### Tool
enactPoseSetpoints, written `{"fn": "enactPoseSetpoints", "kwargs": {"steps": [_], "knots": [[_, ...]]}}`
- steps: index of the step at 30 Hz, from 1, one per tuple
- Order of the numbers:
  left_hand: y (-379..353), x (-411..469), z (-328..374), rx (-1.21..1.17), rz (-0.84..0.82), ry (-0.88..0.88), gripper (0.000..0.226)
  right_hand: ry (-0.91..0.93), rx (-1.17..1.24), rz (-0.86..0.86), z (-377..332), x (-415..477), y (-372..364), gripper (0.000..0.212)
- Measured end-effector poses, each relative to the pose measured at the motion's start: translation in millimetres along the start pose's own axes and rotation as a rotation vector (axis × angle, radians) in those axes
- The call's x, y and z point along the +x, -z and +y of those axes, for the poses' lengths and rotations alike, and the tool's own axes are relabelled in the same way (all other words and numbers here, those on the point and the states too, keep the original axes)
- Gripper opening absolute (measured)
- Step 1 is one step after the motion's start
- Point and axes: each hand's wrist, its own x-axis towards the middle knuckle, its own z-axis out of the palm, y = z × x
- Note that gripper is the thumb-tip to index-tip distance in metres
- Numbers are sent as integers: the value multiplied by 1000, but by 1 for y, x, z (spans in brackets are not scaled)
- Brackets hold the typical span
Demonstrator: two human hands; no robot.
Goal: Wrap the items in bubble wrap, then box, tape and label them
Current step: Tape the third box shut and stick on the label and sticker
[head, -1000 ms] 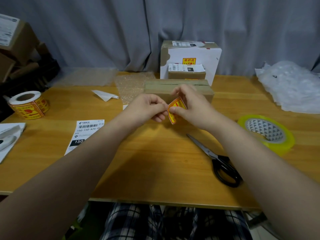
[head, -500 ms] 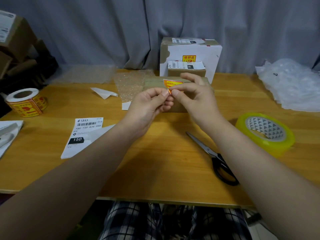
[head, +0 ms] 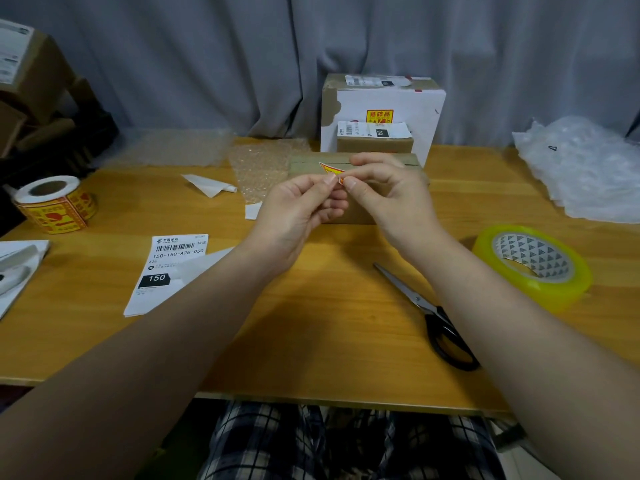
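Both hands (head: 301,206) (head: 391,195) pinch one sticker (head: 331,169) (fingers curled) above the box (head: 356,216).

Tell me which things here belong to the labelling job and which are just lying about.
In use: fragile sticker, pinched by left hand and right hand; brown box behind them; shipping label; sticker roll.
Lying about: scissors; tape roll; bubble wrap; plastic bags; white box.

Dim, soft overhead light, faint shadows, wide-angle bending at edges, slight softness
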Motion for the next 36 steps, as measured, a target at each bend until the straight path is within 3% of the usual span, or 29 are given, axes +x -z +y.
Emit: {"fn": "enactPoseSetpoints", "kwargs": {"steps": [19, 25, 36], "knots": [[4, 2, -3, 36, 9, 1, 13, -58, 58, -36, 2, 0, -4, 12], [4, 4, -7, 154, 34, -49, 16, -61, 110, -43, 3, -2, -6, 10], [-1, 0, -7, 68, 60, -41, 19, -8, 143, -19, 3, -7, -8, 15]]}}
